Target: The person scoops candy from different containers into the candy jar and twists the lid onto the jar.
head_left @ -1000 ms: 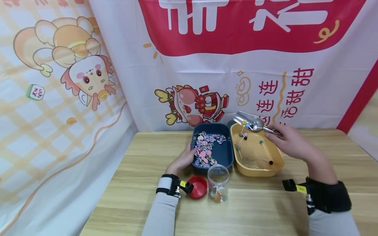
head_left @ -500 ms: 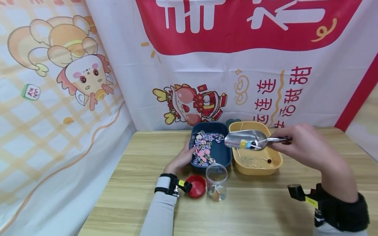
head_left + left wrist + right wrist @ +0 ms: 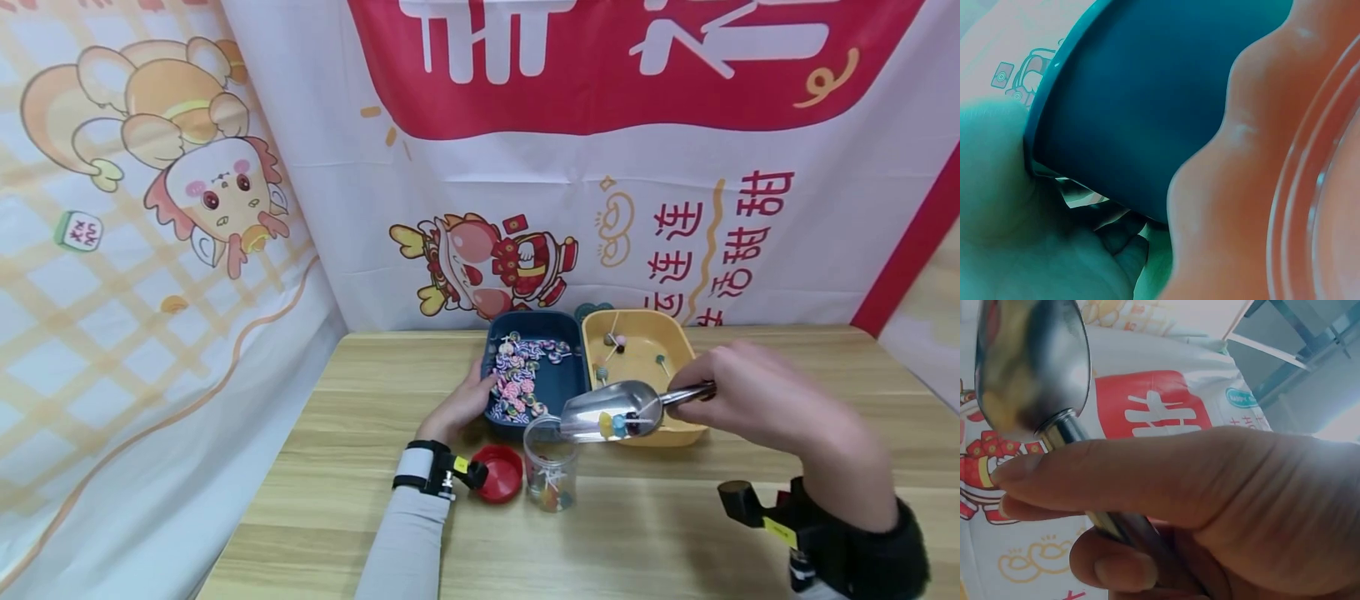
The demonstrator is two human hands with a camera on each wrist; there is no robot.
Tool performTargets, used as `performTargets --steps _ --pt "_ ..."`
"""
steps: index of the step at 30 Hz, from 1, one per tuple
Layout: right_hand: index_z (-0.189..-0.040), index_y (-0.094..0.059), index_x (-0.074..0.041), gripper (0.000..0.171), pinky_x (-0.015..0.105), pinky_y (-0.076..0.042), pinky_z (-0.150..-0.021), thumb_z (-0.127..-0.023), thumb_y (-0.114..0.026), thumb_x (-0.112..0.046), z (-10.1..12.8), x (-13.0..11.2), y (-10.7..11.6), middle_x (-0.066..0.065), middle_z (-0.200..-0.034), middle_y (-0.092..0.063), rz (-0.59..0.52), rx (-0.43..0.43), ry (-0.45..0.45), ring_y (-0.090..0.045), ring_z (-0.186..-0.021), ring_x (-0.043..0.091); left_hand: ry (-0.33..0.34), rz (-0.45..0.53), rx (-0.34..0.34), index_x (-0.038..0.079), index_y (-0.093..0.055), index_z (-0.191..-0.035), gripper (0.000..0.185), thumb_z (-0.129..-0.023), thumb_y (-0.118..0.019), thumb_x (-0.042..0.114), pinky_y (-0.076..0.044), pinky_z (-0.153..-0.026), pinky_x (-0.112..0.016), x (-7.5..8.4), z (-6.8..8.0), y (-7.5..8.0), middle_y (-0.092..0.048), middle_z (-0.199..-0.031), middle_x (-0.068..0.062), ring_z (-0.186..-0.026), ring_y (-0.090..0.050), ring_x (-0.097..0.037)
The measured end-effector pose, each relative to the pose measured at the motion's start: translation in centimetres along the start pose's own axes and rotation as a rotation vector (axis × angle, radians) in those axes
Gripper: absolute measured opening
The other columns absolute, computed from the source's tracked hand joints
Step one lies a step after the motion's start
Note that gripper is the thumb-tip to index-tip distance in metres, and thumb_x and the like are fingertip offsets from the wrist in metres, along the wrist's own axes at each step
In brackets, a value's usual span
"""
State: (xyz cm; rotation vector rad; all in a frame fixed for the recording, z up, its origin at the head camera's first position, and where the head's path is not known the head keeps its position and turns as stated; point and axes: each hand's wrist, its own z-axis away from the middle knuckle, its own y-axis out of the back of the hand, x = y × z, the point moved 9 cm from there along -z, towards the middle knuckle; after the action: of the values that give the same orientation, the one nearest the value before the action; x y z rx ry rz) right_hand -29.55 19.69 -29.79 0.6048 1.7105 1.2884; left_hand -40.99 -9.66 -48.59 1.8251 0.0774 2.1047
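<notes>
My right hand (image 3: 757, 404) holds a metal scoop (image 3: 641, 402) by its handle. A few small lollipops (image 3: 613, 425), yellow, blue and dark, lie in its bowl. The scoop's lip is at the mouth of a clear plastic jar (image 3: 534, 471), which has some lollipops at its bottom. With my left hand (image 3: 459, 407) I grip the left side of a dark blue tub (image 3: 564, 375) containing many swirl-patterned lollipops. In the left wrist view the hand (image 3: 1041, 244) is at the tub's outer wall, its fingers partly hidden beneath. The right wrist view shows fingers around the scoop handle (image 3: 1065, 430).
A yellow tub (image 3: 652, 329) with a few scattered lollipops stands right of the blue one, partly behind the scoop. The red lid (image 3: 501, 475) lies left of the jar, close to my left wrist. A printed cloth (image 3: 480, 167) hangs behind the wooden table (image 3: 360, 400).
My right hand has carried the scoop from above the yellow tub leftward and nearer, down to the jar's mouth. My left hand keeps its place on the blue tub.
</notes>
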Motion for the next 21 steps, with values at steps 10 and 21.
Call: performTargets --steps 10,21 --pt "-0.089 -0.081 -0.024 0.005 0.027 -0.040 -0.058 -0.085 -0.082 -0.022 0.17 0.16 -0.33 -0.012 -0.075 -0.064 0.015 -0.031 -0.035 -0.050 -0.069 0.012 -0.002 -0.012 0.005 0.017 -0.010 -0.165 0.060 -0.112 -0.033 0.032 -0.009 -0.123 -0.063 0.14 0.14 0.06 -0.018 -0.170 -0.013 -0.156 -0.011 -0.036" --pt "-0.088 -0.080 -0.025 0.003 0.026 -0.041 -0.057 -0.086 -0.082 -0.023 0.67 0.12 0.16 -0.014 -0.073 -0.063 0.014 -0.015 -0.022 -0.051 -0.067 0.010 0.007 -0.015 0.002 0.017 -0.010 -0.165 0.060 -0.112 -0.033 0.033 -0.009 -0.123 -0.063 0.18 0.22 0.02 -0.017 -0.170 -0.012 -0.156 -0.011 -0.035"
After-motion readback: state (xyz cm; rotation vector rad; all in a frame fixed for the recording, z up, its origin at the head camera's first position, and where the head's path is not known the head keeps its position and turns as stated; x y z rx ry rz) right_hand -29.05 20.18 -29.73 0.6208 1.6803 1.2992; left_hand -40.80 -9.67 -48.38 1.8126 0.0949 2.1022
